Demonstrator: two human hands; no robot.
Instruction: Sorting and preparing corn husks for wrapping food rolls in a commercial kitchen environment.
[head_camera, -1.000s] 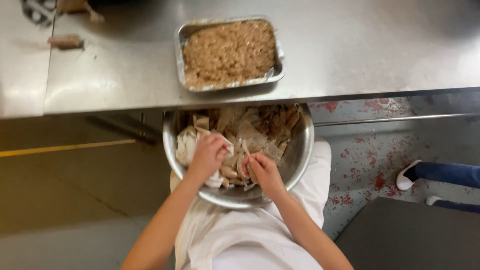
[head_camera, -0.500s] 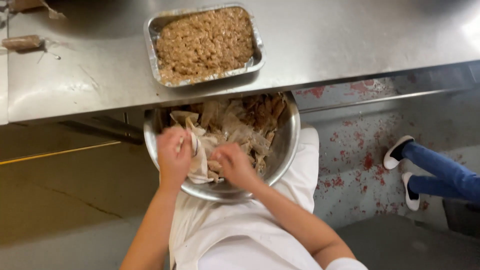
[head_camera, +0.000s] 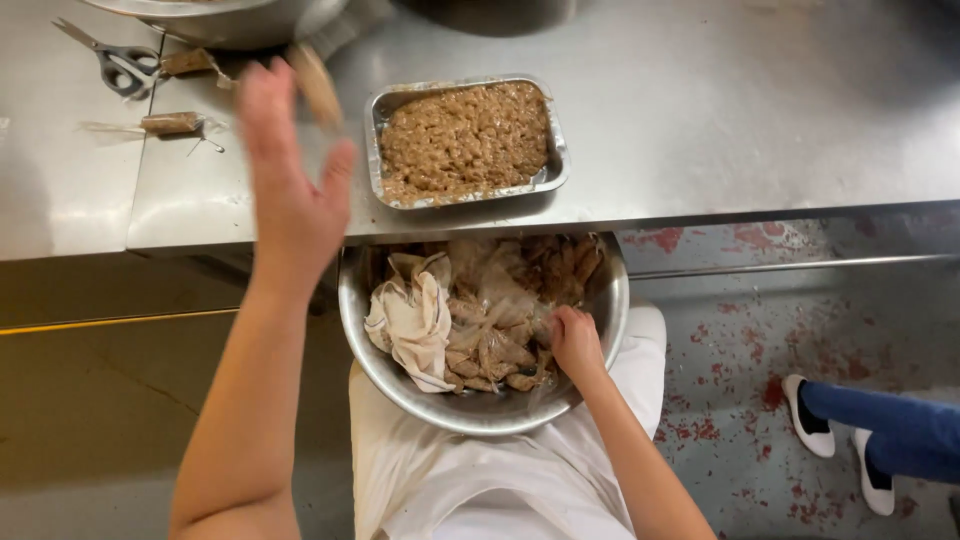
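Observation:
A metal bowl (head_camera: 480, 415) rests on my lap below the counter edge, filled with crumpled brown wrappers and a pale cloth (head_camera: 415, 320). My right hand (head_camera: 575, 345) is down in the bowl, fingers closed on the brown wrappers. My left hand (head_camera: 290, 190) is raised over the steel counter (head_camera: 720, 110), palm spread and blurred. A small brown roll (head_camera: 315, 85) is at its fingertips; whether it is still touching them is unclear. Right of that hand sits a foil tray (head_camera: 372, 120) of brown minced filling (head_camera: 465, 140).
Scissors (head_camera: 120, 62) and two small brown rolls (head_camera: 170, 123) (head_camera: 188, 62) lie at the counter's left. A big metal bowl (head_camera: 230, 20) stands at the back. Another person's legs and white shoes (head_camera: 810, 415) are on the floor to the right.
My left hand has come up out of the bowl and swung over the counter with a brown roll. My right hand stays in the bowl. The camera view has tilted toward the counter.

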